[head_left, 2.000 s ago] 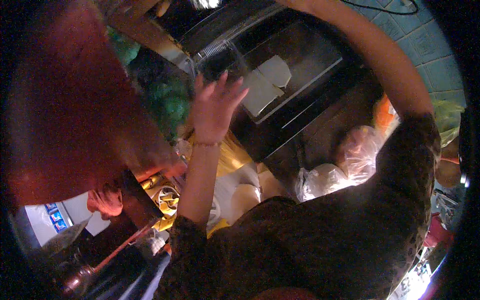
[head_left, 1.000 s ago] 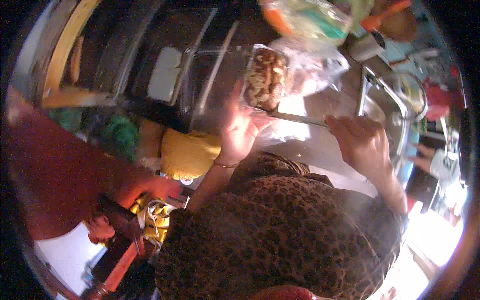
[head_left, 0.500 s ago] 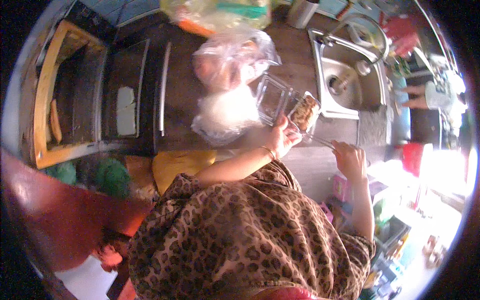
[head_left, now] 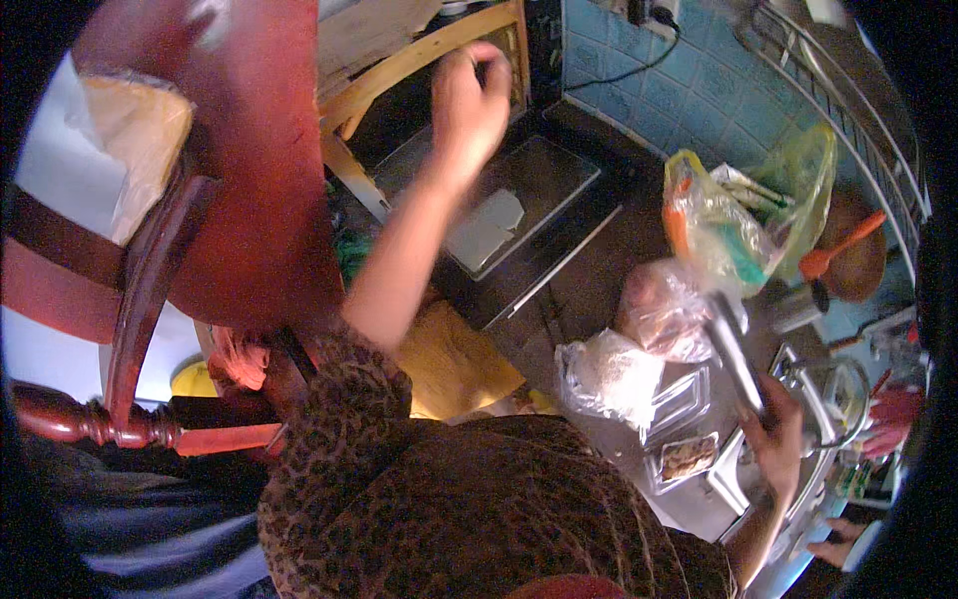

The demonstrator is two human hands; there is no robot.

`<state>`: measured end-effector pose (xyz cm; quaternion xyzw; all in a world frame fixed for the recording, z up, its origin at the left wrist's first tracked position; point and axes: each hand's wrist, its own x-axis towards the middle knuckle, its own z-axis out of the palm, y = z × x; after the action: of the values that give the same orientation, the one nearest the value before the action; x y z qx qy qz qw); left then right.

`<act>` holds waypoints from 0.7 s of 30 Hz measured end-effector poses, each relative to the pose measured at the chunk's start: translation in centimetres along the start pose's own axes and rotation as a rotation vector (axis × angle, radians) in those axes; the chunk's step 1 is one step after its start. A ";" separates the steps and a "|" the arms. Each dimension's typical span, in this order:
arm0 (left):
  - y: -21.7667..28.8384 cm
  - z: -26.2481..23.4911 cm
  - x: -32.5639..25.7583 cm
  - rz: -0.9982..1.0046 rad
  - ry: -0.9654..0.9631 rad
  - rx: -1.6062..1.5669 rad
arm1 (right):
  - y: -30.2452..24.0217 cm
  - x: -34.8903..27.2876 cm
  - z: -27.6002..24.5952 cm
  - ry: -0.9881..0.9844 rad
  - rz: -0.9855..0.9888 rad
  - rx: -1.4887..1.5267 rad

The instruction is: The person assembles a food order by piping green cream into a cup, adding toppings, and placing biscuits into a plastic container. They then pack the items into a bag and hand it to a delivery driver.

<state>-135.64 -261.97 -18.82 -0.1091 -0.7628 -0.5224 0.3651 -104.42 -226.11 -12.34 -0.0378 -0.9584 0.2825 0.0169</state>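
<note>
My left hand (head_left: 469, 100) is raised at the top middle with its fingers curled closed and nothing visible in them. It is in front of a wooden rack (head_left: 429, 50) and above a dark tray (head_left: 529, 190) holding white pieces. My right hand (head_left: 778, 444) is at the lower right by the sink (head_left: 828, 399), gripping a long metal utensil (head_left: 733, 354) that points up and to the left. A clear plastic container (head_left: 689, 457) with brown food lies on the counter just left of that hand. Its clear lid (head_left: 679, 399) lies beside it. My leopard-print sleeve fills the bottom.
Tied plastic bags sit on the dark counter: a white one (head_left: 609, 374), a pinkish one (head_left: 664, 309) and a yellow-green one (head_left: 748, 215). A red wooden chair (head_left: 200, 250) stands at left. A yellow cloth (head_left: 454, 359) lies below the tray. Blue wall tiles (head_left: 649, 90) are behind.
The view swung left. My left hand let go of the food container, which now rests on the counter, and rose toward the wooden rack. My right hand still holds the utensil.
</note>
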 end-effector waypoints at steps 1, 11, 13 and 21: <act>-3.0 -0.4 2.8 -0.006 0.036 0.321 | 0.3 2.6 1.4 -0.047 -0.029 0.117; -12.9 -2.8 11.4 -0.225 -0.365 1.192 | -1.7 11.9 6.5 -0.374 -0.148 0.262; -14.0 -4.2 11.6 -0.013 -0.171 1.294 | -1.4 12.5 6.9 -0.389 -0.100 0.396; -11.8 -7.6 14.3 -0.229 -0.061 0.993 | 0.2 12.3 9.0 -0.337 -0.004 0.532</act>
<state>-148.89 -276.75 -16.22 0.1464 -0.9365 -0.1301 0.2909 -117.19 -229.80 -19.87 0.0173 -0.8401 0.5257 -0.1325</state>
